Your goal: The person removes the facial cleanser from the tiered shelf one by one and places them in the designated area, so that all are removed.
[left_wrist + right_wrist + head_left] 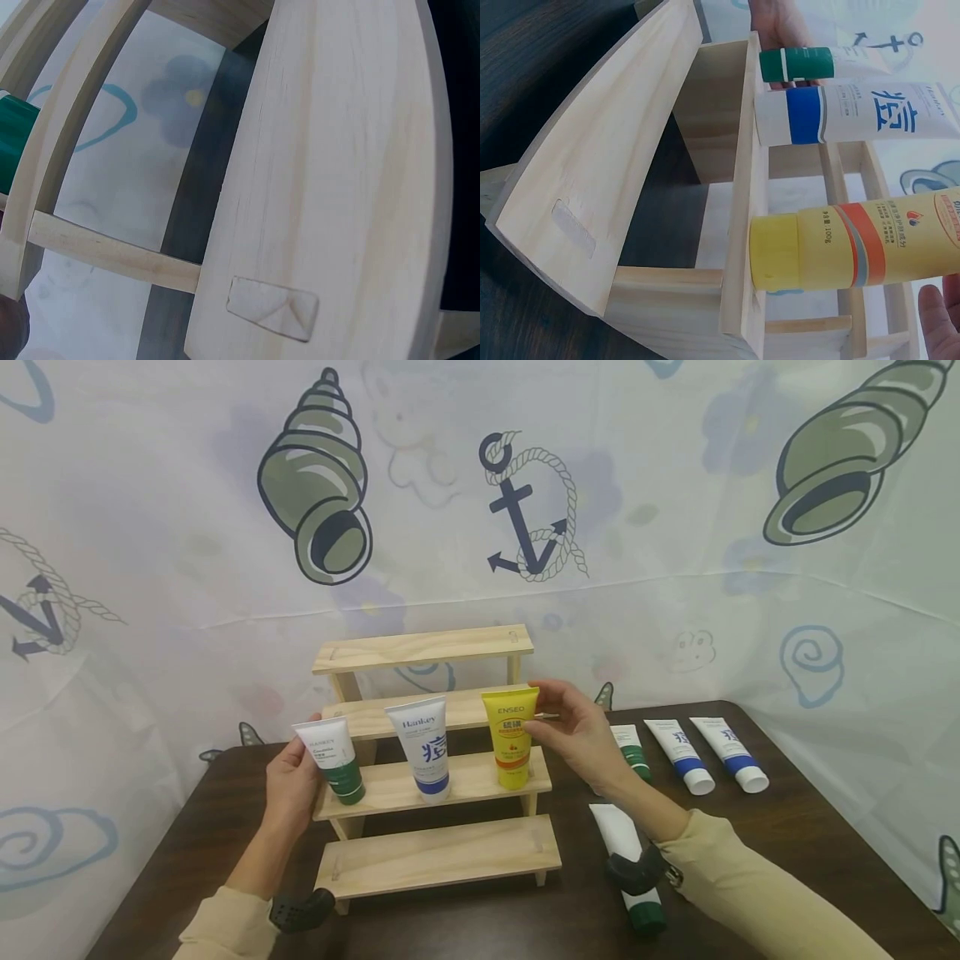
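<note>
Three squeeze tubes stand cap-down on the second step from the bottom of a wooden tiered rack [438, 856]. At the left end, my left hand [291, 789] holds the edge of a white-and-green tube [330, 756], its fingers partly hidden behind it. A white-and-blue tube [422, 747] stands in the middle, untouched. On the right is a yellow tube [513, 743]; my right hand [581, 735] pinches its side, thumb in front and fingers behind. The right wrist view shows the yellow tube's cap [774, 251] on the step, beside the right hand's fingers [937, 319].
Right of the rack, two white-and-blue tubes [681, 756] and a white-and-green tube [633, 750] lie on the dark table [795, 852]. Another white tube with a green cap [647, 917] lies nearer, under the right wrist. A patterned cloth [450, 527] hangs behind.
</note>
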`<state>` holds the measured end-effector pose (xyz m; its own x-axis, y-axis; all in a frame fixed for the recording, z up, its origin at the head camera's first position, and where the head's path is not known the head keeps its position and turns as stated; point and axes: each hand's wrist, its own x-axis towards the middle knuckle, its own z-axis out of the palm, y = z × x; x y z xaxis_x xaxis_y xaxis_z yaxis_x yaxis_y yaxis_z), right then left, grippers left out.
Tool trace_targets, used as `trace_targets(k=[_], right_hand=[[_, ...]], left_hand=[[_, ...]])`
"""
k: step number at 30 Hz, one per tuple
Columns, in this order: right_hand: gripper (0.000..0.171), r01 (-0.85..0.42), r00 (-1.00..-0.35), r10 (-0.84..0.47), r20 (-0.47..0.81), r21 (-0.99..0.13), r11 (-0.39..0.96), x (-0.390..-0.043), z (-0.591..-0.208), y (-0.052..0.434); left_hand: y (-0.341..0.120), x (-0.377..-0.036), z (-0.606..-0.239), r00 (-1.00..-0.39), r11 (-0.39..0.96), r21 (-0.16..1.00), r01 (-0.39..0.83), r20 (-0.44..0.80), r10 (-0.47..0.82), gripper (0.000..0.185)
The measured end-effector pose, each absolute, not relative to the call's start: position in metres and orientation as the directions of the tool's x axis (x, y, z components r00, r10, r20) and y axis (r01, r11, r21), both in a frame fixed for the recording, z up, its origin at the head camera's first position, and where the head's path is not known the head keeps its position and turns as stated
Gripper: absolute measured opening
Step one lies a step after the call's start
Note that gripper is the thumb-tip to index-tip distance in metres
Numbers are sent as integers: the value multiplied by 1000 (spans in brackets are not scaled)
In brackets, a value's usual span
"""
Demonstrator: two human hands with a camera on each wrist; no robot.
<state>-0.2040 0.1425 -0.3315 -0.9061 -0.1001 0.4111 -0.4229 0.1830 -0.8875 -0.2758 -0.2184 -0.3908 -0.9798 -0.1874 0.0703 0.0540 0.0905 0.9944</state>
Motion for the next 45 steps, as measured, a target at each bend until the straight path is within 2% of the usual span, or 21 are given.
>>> trace_targets(k=[29, 45], right_hand=[[36, -444, -896, -87, 436, -879, 172, -213, -339, 138], [33, -406, -911, -3, 413, -895, 186, -208, -339, 145]], left_hand=[[-217, -277, -389, -977, 138, 988, 67, 93, -190, 48], [-218, -275, -391, -979, 122, 991, 50, 73, -190, 50]])
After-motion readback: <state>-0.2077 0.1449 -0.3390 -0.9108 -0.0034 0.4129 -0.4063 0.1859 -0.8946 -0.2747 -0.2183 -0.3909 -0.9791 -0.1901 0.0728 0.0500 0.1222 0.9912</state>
